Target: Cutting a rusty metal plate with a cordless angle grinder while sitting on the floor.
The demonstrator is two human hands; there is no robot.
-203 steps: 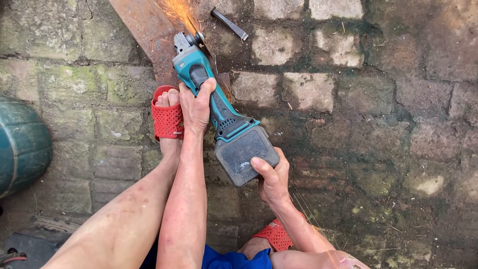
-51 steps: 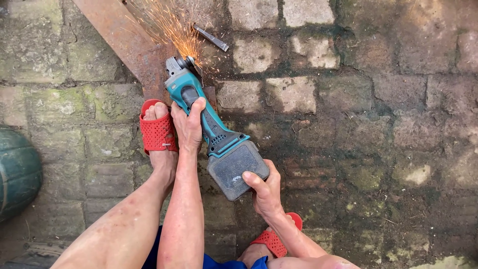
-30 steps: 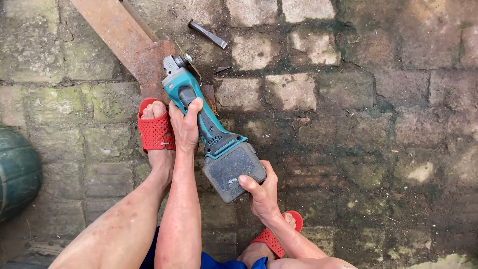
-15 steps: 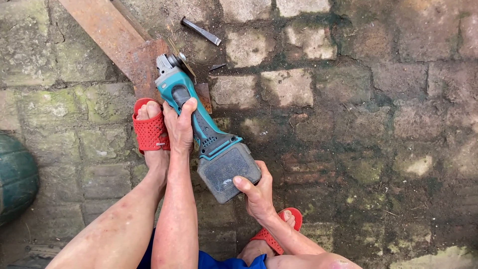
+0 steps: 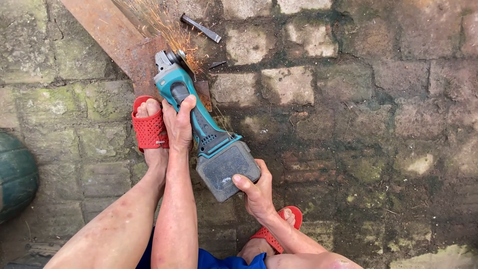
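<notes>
A teal and black cordless angle grinder (image 5: 204,132) lies between my hands. My left hand (image 5: 178,123) grips its neck just behind the head. My right hand (image 5: 255,192) holds the grey battery end. The disc (image 5: 177,57) touches a rusty flat metal bar (image 5: 107,30) that runs diagonally across the paving at the upper left. Orange sparks (image 5: 159,25) fly up and to the left from the contact point. My left foot in a red sandal (image 5: 148,128) rests beside the bar's lower end.
A short dark metal piece (image 5: 200,28) lies on the bricks above the grinder. A round green object (image 5: 15,174) sits at the left edge. My right foot in a red sandal (image 5: 279,229) is at the bottom. Mossy brick paving (image 5: 358,124) surrounds everything.
Half a second ago the disc gave no sparks; now it is on the rusty bar and sparks fly again. Both hands keep the same grip on the grinder.
</notes>
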